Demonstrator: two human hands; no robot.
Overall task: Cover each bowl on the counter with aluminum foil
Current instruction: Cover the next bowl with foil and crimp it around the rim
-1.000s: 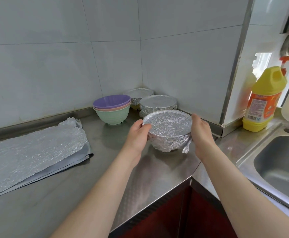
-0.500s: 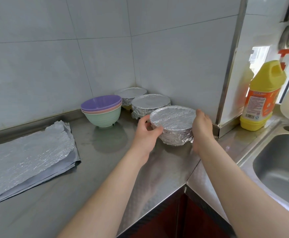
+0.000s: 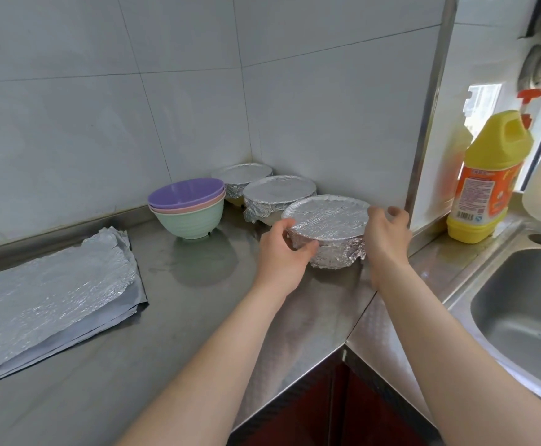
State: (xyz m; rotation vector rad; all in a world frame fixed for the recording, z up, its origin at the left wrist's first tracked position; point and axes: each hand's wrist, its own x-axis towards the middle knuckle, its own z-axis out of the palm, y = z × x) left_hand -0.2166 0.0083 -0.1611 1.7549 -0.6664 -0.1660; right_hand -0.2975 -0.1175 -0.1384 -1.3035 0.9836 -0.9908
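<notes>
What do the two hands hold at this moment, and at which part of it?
Both hold the nearest foil-covered bowl by its sides: the left hand grips the left side below the rim, the right hand the right side.

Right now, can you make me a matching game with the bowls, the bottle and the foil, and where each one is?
Things:
1. purple bowl
2. yellow bottle
3. foil sheets
4. nearest covered bowl

Places:
A. held between the left hand and right hand
B. top of the bowl stack
C. beside the sink
D. flat at the left of the counter

Pairs: 1-B, 2-C, 3-D, 4-A
</notes>
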